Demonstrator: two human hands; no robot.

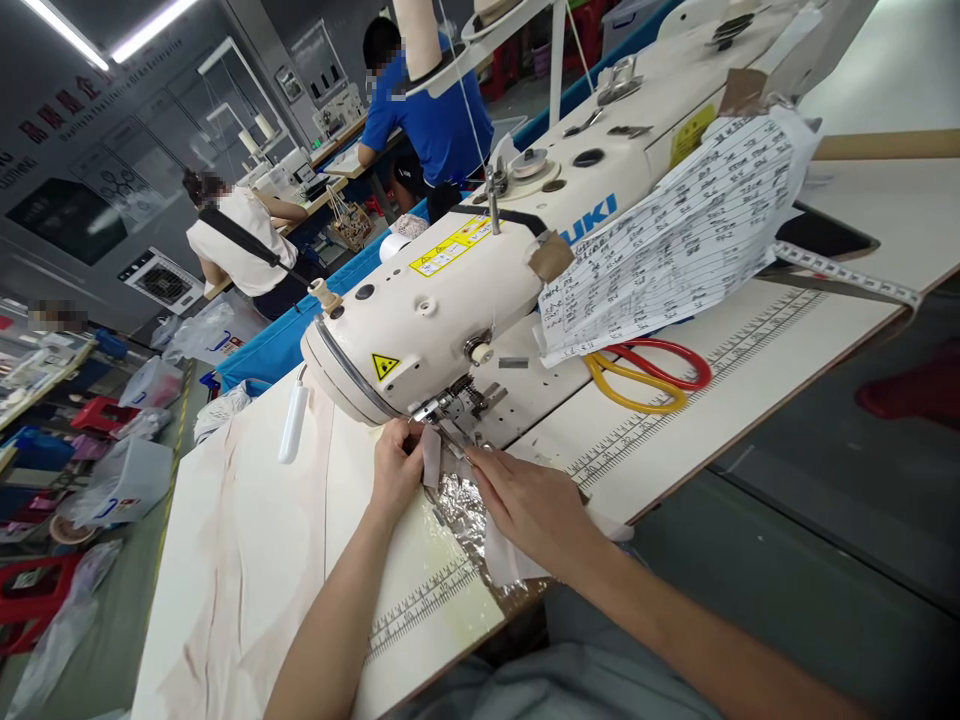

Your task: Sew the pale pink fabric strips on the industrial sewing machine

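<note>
My left hand (397,468) is closed in a pinch on a small strip of pale fabric (430,456), close to the needle area of a white sewing machine (420,310). On the other side of the presser foot (431,408), my right hand (532,505) is closed, fingertips near the needle; a small dark or metallic bit shows at them, too small to name. More pale fabric (506,555) hangs below the right hand toward the table edge. Between my hands, shiny silver foil (461,510) covers part of the table.
Scissors with red and yellow handles (649,380) lie right of the machine, partly under a handwritten sheet (675,240). A measuring tape (847,272) crosses the table's right side. Long pale fabric (232,560) lies at left. Two people work at machines beyond the blue cloth trough (277,345).
</note>
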